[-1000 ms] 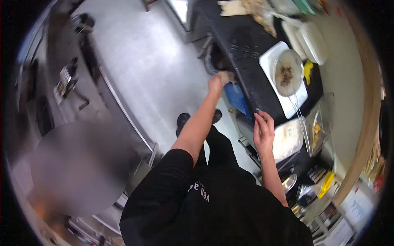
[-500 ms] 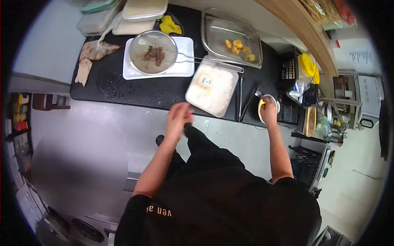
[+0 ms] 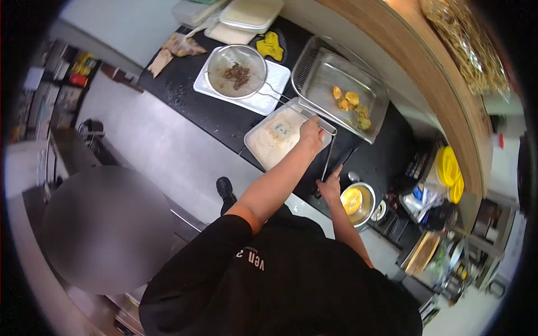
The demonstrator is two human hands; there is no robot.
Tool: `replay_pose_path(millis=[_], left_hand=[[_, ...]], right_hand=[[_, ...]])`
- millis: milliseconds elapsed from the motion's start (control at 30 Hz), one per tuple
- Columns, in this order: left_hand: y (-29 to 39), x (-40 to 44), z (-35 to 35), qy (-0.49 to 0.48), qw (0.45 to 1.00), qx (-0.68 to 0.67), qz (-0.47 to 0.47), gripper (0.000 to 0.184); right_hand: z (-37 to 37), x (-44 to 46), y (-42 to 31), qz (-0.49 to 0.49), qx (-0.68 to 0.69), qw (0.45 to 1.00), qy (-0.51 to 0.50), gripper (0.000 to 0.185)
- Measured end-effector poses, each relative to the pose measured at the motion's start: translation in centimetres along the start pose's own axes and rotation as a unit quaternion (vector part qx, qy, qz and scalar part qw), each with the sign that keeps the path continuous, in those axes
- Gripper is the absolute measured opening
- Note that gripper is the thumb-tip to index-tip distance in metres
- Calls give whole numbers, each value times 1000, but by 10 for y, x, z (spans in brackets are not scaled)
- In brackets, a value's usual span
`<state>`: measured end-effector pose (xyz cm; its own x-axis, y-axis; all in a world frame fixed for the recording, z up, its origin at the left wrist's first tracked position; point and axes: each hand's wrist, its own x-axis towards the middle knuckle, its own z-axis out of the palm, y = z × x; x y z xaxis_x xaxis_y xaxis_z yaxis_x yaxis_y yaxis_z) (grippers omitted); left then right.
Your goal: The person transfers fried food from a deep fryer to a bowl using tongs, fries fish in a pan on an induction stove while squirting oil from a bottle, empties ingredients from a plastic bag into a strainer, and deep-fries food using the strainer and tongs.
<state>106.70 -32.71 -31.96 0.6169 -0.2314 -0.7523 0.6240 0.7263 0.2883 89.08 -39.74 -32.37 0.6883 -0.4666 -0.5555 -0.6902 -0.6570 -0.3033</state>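
Observation:
My left hand [image 3: 311, 135] is closed at the end of the long handle of a mesh strainer [image 3: 235, 61], its fingers curled round the wire loop. The strainer's bowl holds brown bits and rests on a white lid-like tray [image 3: 203, 84]. Under my left forearm is a shallow container of white flour-like powder [image 3: 269, 140]. My right hand [image 3: 330, 183] is closed over a pair of dark-handled tongs [image 3: 348, 158] lying by that container; the fingers partly cover them. Right beside it stands a metal bowl [image 3: 370, 196] with yellow liquid, and a spoon [image 3: 353, 176] is near its rim.
A metal mesh tray [image 3: 376, 130] holding orange and greenish pieces stands at the back. A yellow cloth [image 3: 271, 46], a bag of food [image 3: 185, 45] and stacked containers [image 3: 252, 14] line the far left. Yellow-lidded tubs [image 3: 448, 167] stand right, under a wooden shelf edge [image 3: 473, 129].
My left hand has moved from the counter's front edge to the strainer handle. My right hand has left the metal bowl and gone left to the tongs. The view has turned.

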Motion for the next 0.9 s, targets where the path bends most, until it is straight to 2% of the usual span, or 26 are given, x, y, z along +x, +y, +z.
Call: replay_pose_path(millis=[67,100,133,167,200,233,267,300,333,367,400,433,467,633,800,900], left_hand=[[15,-16,13,56,997,-51,-6,22],[12,-7,7,58,997,-20,48,25],[14,-12,8,71,995,-36,67,25],[16,-20,7,96,989,10,111,26],[19,-27,5,123,979,57,154,27],[19,-30,0,135,968,83,193,30],[19,-31,-9,148,955,109,232,34],[18,-29,-24,114,955,109,251,33],[18,-29,-38,110,948,160,251,32],[28,-50,-37,64,975,75,197,31],[32,-65,-42,40,980,51,188,30],[36,-79,-47,17,984,28,177,29],[34,-88,-56,-23,982,11,185,28],[64,-218,-78,-40,979,65,191,22],[74,-362,-125,-65,958,119,253,21],[54,-445,-155,-50,946,131,291,19]], right_hand=[[-19,-7,-3,-1,118,991,-64,105],[-35,-17,-13,16,195,975,-107,101],[-26,-12,3,-25,290,953,-86,98],[-21,-9,20,-63,385,918,-69,96],[-30,-11,27,-35,462,879,-109,92],[-43,-13,34,24,434,891,-135,87],[-63,-26,30,27,438,890,-122,67],[-84,-38,22,10,419,898,-130,43],[-96,-41,29,-4,329,936,-124,31],[-101,-27,55,-65,273,949,-142,47],[-118,-41,41,-159,186,965,-94,47],[-134,-64,23,-60,251,954,-153,51],[-125,-57,35,-106,207,965,-123,54],[-107,-63,8,-109,262,946,-159,47],[-86,-82,-37,-168,249,926,-227,39],[-64,-111,-60,-212,240,903,-287,35]])
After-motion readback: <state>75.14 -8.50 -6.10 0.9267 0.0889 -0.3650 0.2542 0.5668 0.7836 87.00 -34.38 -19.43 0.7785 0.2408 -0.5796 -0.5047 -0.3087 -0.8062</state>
